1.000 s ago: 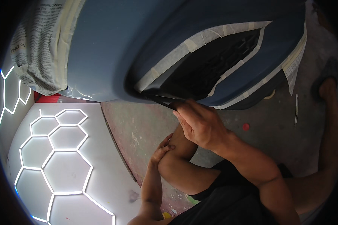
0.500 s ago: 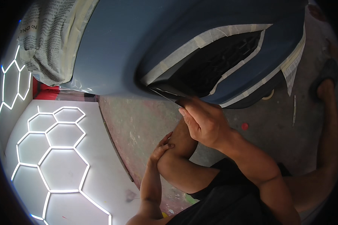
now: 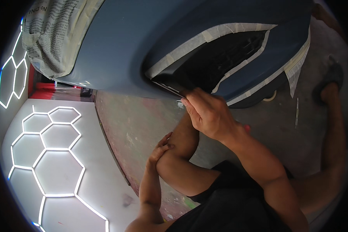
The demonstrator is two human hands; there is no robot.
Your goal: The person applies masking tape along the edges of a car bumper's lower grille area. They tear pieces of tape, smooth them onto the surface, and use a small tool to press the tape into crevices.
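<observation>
A blue-grey car bumper fills the upper middle, with a dark grille opening edged by pale masking tape. My right hand is closed at the lower rim of that opening, thumb on the near side and fingertips curled over the edge. Those fingertips are hidden, so whatever is pinched there cannot be made out. My left hand lies on my bent left knee with its fingers apart, holding nothing.
Taped newspaper covers a part at upper left. A glossy panel reflecting bright hexagonal lights stands at left. On the concrete floor lie a thin pale strip and a red round object. My right foot is at far right.
The whole view has shifted a little, moving the scene left and up. My right hand stays at the opening's lower rim, slightly nearer its left corner. My left hand remains on the knee.
</observation>
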